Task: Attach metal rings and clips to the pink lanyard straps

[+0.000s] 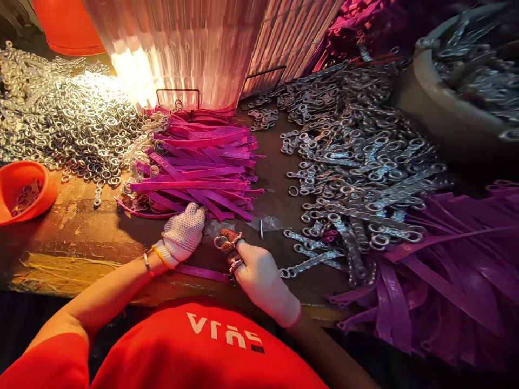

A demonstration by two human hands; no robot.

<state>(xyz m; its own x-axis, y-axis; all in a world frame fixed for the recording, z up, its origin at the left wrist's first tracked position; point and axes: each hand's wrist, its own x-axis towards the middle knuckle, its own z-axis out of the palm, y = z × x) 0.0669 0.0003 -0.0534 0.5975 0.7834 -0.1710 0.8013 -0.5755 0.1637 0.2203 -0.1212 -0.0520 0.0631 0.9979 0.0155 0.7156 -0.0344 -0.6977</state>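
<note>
1. Near centre: left hand (pixel 184 232) in a dotted white glove, fingers curled at the near edge of a purple strap pile (pixel 194 167); cannot tell whether gripping any.
2. Just to the right: right hand (pixel 257 267), white-gloved with brown finger covers, pinching metal rings (pixel 219 242) at the fingertips.
3. Between the wrists: single purple strap (pixel 203 273) flat on the desk (pixel 85 229).
4. Left: silver ring heap (pixel 93 113); nearer, orange bowl (pixel 45 197).
5. Right: ring-ended metal pieces (pixel 365 173); near right, loose purple straps (pixel 438 286).

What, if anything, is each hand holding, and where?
Right hand: apparently a metal link, ringed end showing, gripped part hidden. Left hand: at the purple strips; hold unclear.
</note>
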